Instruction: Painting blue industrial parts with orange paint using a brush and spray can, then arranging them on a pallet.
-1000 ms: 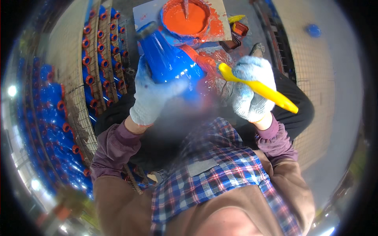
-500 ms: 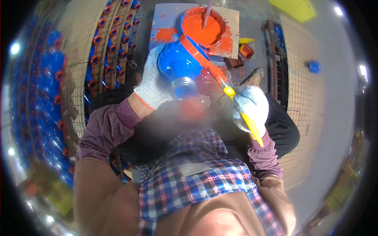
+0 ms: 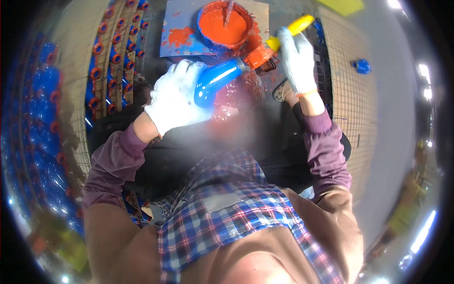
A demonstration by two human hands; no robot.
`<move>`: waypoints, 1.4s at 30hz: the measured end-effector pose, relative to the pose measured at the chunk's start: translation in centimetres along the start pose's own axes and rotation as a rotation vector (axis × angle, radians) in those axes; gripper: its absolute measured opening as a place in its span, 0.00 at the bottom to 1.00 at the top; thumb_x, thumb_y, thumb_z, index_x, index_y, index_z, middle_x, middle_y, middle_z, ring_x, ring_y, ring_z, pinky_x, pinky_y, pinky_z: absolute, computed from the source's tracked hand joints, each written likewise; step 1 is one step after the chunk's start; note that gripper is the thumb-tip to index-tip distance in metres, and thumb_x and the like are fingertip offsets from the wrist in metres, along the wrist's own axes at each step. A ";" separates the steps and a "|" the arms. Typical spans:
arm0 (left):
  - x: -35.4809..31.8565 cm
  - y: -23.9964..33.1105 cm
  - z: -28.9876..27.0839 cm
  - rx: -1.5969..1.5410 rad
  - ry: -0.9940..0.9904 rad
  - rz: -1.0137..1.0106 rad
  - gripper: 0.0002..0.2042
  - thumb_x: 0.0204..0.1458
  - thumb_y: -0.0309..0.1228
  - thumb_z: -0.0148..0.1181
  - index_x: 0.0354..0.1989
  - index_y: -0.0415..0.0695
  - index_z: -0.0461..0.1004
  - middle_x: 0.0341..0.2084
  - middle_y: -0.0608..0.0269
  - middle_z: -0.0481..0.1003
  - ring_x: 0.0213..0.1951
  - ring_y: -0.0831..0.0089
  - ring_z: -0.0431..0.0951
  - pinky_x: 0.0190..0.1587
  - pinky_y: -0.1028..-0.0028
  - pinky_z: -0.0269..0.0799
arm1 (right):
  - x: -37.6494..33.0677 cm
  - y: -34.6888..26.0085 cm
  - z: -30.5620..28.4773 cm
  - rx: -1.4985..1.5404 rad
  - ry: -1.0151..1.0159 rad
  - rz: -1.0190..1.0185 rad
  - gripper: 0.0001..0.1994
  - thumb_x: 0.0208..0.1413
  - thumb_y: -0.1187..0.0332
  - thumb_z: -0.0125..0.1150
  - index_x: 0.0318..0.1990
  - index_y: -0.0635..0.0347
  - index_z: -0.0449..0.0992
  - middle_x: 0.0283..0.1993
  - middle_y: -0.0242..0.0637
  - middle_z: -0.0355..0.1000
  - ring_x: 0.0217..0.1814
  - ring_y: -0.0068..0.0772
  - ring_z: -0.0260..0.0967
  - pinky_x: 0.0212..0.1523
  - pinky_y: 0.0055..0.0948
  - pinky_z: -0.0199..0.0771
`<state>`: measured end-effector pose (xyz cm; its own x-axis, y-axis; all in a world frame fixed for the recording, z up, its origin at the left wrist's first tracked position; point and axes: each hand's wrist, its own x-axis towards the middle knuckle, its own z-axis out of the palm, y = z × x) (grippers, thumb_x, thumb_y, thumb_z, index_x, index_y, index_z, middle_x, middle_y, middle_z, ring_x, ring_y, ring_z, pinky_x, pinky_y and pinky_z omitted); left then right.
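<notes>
My left hand (image 3: pixel 175 94), in a white knit glove, is closed around a glossy blue pipe fitting (image 3: pixel 218 78) held tilted above my lap. The fitting's narrow greyish end points up to the right, at the bristles of a paintbrush (image 3: pixel 302 24) coated in orange-red paint. Bristles and narrow end meet or overlap; contact is hard to tell. My gloved right hand (image 3: pixel 298 59) grips the brush by its yellow handle, which slants up to the right. Beyond both hands stands a round paint tub (image 3: pixel 202 37) of orange-red paint, a stick (image 3: pixel 228 13) leaning in it.
Under the tub lies a paint-spotted board (image 3: pixel 171 19). Racks with rows of blue fittings with red rings (image 3: pixel 116 58) stand at left. A mesh-covered board (image 3: pixel 347 94) runs along the right, a single blue fitting (image 3: pixel 362 66) on it. My shoe (image 3: pixel 280 91) is near the right hand.
The fitting has turned in my left hand, its narrow end now facing the brush instead of its wide red rim. My right hand rose and swung the brush handle from pointing down to up.
</notes>
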<state>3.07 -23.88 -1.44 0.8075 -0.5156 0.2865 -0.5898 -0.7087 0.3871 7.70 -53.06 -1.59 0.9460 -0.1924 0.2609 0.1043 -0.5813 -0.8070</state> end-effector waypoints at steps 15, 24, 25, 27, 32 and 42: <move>-0.4 0.2 0.0 0.224 -0.273 0.098 0.37 0.34 0.46 0.73 0.58 0.46 0.74 0.46 0.51 0.73 0.46 0.52 0.75 0.43 0.58 0.77 | -1.8 -0.5 2.5 -0.189 -0.118 -0.554 0.11 0.66 0.64 0.58 0.47 0.61 0.76 0.37 0.45 0.75 0.37 0.49 0.75 0.35 0.42 0.75; -0.5 -0.3 -0.1 -0.656 -0.395 -0.378 0.27 0.41 0.42 0.74 0.49 0.40 0.78 0.37 0.51 0.82 0.37 0.57 0.82 0.46 0.64 0.79 | -5.5 -2.5 0.2 0.126 -0.081 -0.536 0.06 0.62 0.73 0.62 0.44 0.63 0.78 0.41 0.43 0.78 0.39 0.46 0.78 0.41 0.35 0.78; -0.7 -0.4 0.0 -0.923 -0.422 -0.439 0.22 0.48 0.39 0.71 0.48 0.39 0.78 0.37 0.56 0.82 0.36 0.63 0.82 0.46 0.67 0.78 | -5.9 -2.5 -0.1 0.168 -0.072 -0.533 0.06 0.62 0.73 0.62 0.45 0.63 0.78 0.41 0.43 0.78 0.39 0.46 0.78 0.42 0.35 0.78; -1.6 -0.9 0.1 -1.175 -0.443 -0.559 0.17 0.52 0.34 0.67 0.48 0.39 0.78 0.39 0.59 0.82 0.38 0.67 0.81 0.46 0.69 0.78 | -6.5 -2.5 -0.9 0.269 -0.071 -0.529 0.08 0.61 0.78 0.59 0.46 0.65 0.78 0.43 0.44 0.77 0.44 0.45 0.77 0.46 0.35 0.77; -5.6 -2.5 2.2 -1.789 -0.252 -0.764 0.10 0.64 0.26 0.57 0.51 0.39 0.76 0.45 0.62 0.79 0.45 0.75 0.80 0.47 0.75 0.78 | -7.6 -2.3 -3.0 0.362 -0.008 -0.468 0.11 0.60 0.76 0.59 0.49 0.68 0.77 0.48 0.43 0.74 0.47 0.37 0.72 0.49 0.34 0.73; -6.1 6.9 5.1 -2.797 -0.287 -0.594 0.26 0.66 0.46 0.54 0.68 0.45 0.62 0.58 0.49 0.67 0.45 0.50 0.77 0.36 0.60 0.82 | -10.8 0.7 -0.6 0.948 0.109 -0.062 0.12 0.57 0.80 0.60 0.49 0.67 0.76 0.45 0.41 0.74 0.41 0.29 0.76 0.45 0.27 0.76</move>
<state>-5.89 -28.07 -4.97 0.6452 -0.7617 -0.0599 0.7547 0.6475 -0.1051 -2.61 -51.87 -4.60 0.9018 -0.2828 0.3267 0.4034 0.2804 -0.8710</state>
